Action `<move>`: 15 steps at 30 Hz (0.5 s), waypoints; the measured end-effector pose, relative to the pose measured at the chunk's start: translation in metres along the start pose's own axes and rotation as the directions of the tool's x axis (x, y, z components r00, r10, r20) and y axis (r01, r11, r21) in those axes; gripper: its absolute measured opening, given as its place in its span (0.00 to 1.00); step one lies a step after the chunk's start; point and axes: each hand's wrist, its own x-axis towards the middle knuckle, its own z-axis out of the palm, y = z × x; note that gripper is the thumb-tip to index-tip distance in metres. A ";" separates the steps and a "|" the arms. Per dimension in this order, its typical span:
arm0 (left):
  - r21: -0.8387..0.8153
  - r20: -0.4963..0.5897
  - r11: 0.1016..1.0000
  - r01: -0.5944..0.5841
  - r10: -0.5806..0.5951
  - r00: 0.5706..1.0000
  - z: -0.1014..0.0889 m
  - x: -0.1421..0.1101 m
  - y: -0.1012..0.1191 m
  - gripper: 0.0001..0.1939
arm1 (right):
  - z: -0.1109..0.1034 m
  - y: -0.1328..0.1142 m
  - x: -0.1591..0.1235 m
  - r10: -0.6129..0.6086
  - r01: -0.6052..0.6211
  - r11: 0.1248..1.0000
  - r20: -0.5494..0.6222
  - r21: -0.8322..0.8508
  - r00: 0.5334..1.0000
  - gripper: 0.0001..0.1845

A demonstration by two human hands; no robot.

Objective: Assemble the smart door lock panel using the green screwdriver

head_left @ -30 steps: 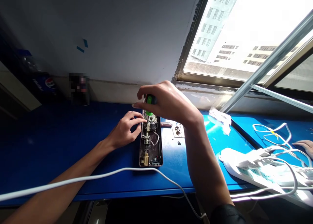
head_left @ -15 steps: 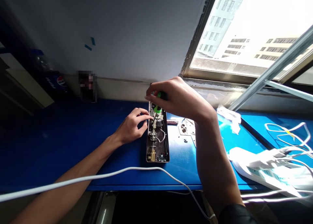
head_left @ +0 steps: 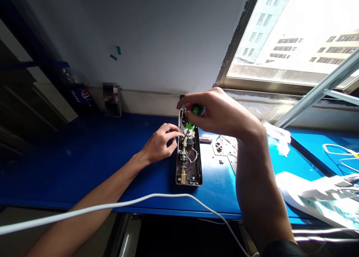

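Right hand point(head_left: 215, 113) — grip clamped on a green-handled screwdriver point(head_left: 195, 109) — is reaching into an opened wired housing point(head_left: 198, 167) on the bench point(head_left: 84, 167); left hand point(head_left: 161, 144) is pressing against the housing's edge, grip state indistinct.

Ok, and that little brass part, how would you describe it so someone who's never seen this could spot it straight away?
On the blue bench under the window, find the open dark casing lying just past the left hand. The brass part sits at the casing's near end, the only gold-coloured piece among the silver-coloured fittings and white wires.
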 end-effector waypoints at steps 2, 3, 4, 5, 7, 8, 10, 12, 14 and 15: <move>0.002 0.003 1.000 0.003 -0.003 1.000 0.000 -0.001 0.000 0.15 | -0.001 0.000 -0.001 0.003 -0.003 1.000 0.033 0.009 0.999 0.20; 0.002 0.004 1.000 0.004 -0.004 1.000 0.000 -0.001 0.000 0.15 | -0.002 -0.001 -0.002 0.008 -0.008 1.000 0.039 0.010 0.999 0.20; 0.002 0.003 1.000 0.004 -0.004 1.000 0.000 -0.001 -0.001 0.15 | -0.002 -0.001 -0.002 0.014 -0.014 1.000 0.035 0.005 0.999 0.19; 0.001 0.003 1.000 0.003 -0.003 1.000 0.000 -0.001 -0.001 0.15 | -0.001 -0.001 -0.001 0.024 -0.024 1.000 0.021 -0.003 0.999 0.18; 0.000 0.005 1.000 -0.001 0.001 1.000 -0.001 -0.001 -0.001 0.15 | 0.001 0.000 0.000 0.039 -0.039 0.999 -0.008 -0.016 0.999 0.18; -0.001 0.005 1.000 -0.003 0.003 1.000 -0.001 -0.001 -0.001 0.15 | 0.002 0.001 0.001 0.040 -0.040 0.999 -0.016 -0.018 0.999 0.18; -0.002 0.005 1.000 -0.007 0.007 1.000 -0.001 -0.001 -0.001 0.16 | 0.002 0.002 0.002 0.025 -0.026 1.000 -0.017 -0.016 1.000 0.16; 0.000 0.003 1.000 -0.011 0.011 1.000 0.000 0.000 -0.002 0.16 | 0.001 0.002 0.001 0.005 -0.005 1.000 -0.003 -0.011 1.000 0.16; 0.003 0.002 1.000 -0.015 0.015 1.000 0.000 -0.001 -0.002 0.16 | -0.001 0.002 0.000 -0.016 0.016 1.000 0.025 0.000 1.000 0.21; 0.005 0.001 1.000 -0.018 0.018 1.000 0.000 -0.001 -0.002 0.16 | -0.001 0.002 0.000 -0.018 0.018 1.000 0.034 0.002 0.999 0.21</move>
